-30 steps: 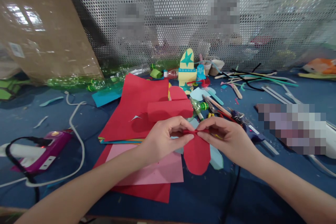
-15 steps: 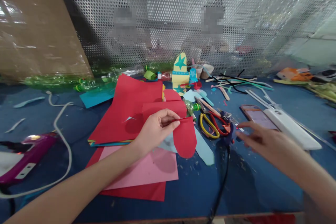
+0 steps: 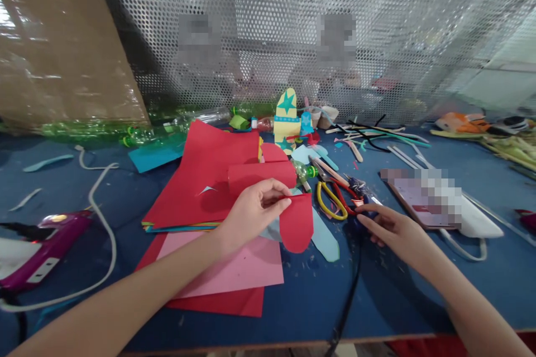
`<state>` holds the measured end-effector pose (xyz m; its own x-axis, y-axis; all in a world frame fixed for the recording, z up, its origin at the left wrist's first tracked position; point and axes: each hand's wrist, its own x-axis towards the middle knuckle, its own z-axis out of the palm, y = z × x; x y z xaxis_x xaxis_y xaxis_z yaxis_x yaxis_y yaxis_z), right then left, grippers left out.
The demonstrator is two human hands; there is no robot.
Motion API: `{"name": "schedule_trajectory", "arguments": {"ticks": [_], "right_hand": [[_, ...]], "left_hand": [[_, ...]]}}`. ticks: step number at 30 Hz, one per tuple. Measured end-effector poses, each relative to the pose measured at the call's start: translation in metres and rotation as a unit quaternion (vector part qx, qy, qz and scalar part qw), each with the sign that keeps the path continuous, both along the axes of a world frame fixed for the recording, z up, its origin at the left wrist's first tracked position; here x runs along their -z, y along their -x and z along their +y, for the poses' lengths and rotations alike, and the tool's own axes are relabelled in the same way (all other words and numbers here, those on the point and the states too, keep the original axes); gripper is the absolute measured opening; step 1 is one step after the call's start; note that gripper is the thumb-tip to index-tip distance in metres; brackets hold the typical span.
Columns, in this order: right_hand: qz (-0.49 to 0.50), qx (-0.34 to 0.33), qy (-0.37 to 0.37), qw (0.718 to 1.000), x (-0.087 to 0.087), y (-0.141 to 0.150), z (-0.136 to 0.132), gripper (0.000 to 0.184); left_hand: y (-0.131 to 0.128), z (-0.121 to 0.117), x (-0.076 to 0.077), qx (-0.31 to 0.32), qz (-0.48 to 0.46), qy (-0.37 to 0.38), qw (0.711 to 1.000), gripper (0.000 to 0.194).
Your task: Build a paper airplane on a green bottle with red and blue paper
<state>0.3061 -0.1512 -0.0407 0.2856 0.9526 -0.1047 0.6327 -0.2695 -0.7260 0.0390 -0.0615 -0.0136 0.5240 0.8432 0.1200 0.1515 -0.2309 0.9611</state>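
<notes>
My left hand (image 3: 255, 209) is closed, thumb and fingers pinching the folded top edge of a rounded red paper piece (image 3: 296, 226). Behind it lies a bottle wrapped in red paper (image 3: 262, 174), its green cap (image 3: 312, 172) pointing right. My right hand (image 3: 389, 226) has its fingers apart at a dark blue corded tool, apparently a glue gun (image 3: 355, 224), partly hidden by the fingertips; I see no firm grip. Scissors with yellow and red handles (image 3: 332, 201) lie just left of those fingers. Light blue rounded paper (image 3: 325, 237) sits under the red piece.
Red paper sheets (image 3: 205, 173) are stacked left, with pink paper (image 3: 234, 270) in front. A purple power strip (image 3: 54, 240) and white cable (image 3: 106, 223) lie far left. A phone (image 3: 412, 195) rests right. A yellow paper rocket (image 3: 287, 117) stands behind, near plastic bottles.
My right hand has moved left, from beside the phone to the corded tool. My left hand keeps its pinch on the red paper piece, which has shifted slightly.
</notes>
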Motion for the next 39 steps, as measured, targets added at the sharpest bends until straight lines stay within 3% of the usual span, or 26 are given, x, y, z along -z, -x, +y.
{"name": "schedule_trajectory", "arguments": {"ticks": [6, 12, 15, 18, 20, 22, 26, 31, 34, 39], "right_hand": [[0.072, 0.021, -0.075, 0.994, 0.001, 0.000, -0.004, 0.043], [0.051, 0.043, -0.161, 0.985, 0.001, 0.001, -0.006, 0.025], [0.156, 0.060, -0.235, 0.957, -0.004, 0.012, -0.006, 0.028], [0.290, 0.135, -0.269, 0.908, -0.011, 0.028, -0.007, 0.040], [0.354, 0.188, -0.241, 0.884, -0.014, 0.036, -0.011, 0.040], [0.387, 0.219, -0.189, 0.876, -0.013, 0.041, -0.016, 0.038], [0.362, 0.190, -0.135, 0.903, -0.003, 0.045, -0.028, 0.033], [0.235, 0.041, -0.183, 0.954, 0.003, 0.060, -0.042, 0.022], [0.162, -0.032, -0.202, 0.965, 0.008, 0.069, -0.053, 0.015], [0.043, -0.053, -0.245, 0.967, 0.020, 0.082, -0.065, 0.025]], "left_hand": [[0.001, -0.001, -0.001, 0.006, 0.014, -0.006, 1.000, 0.005], [0.001, 0.000, 0.002, -0.003, 0.014, -0.006, 1.000, 0.004], [0.001, 0.001, 0.002, -0.025, 0.013, -0.008, 1.000, 0.006], [0.001, 0.002, 0.003, -0.044, 0.012, -0.015, 0.999, 0.005], [0.001, 0.001, 0.003, -0.051, 0.013, -0.023, 0.998, 0.005], [0.001, 0.001, 0.004, -0.054, 0.015, -0.030, 0.998, 0.005], [0.000, -0.003, 0.005, -0.051, 0.020, -0.054, 0.997, 0.005], [-0.001, -0.009, 0.006, -0.041, 0.044, -0.097, 0.993, 0.007], [-0.002, -0.011, 0.007, -0.050, 0.050, -0.116, 0.991, 0.008], [-0.002, -0.012, 0.008, -0.061, 0.042, -0.123, 0.990, 0.013]]}}
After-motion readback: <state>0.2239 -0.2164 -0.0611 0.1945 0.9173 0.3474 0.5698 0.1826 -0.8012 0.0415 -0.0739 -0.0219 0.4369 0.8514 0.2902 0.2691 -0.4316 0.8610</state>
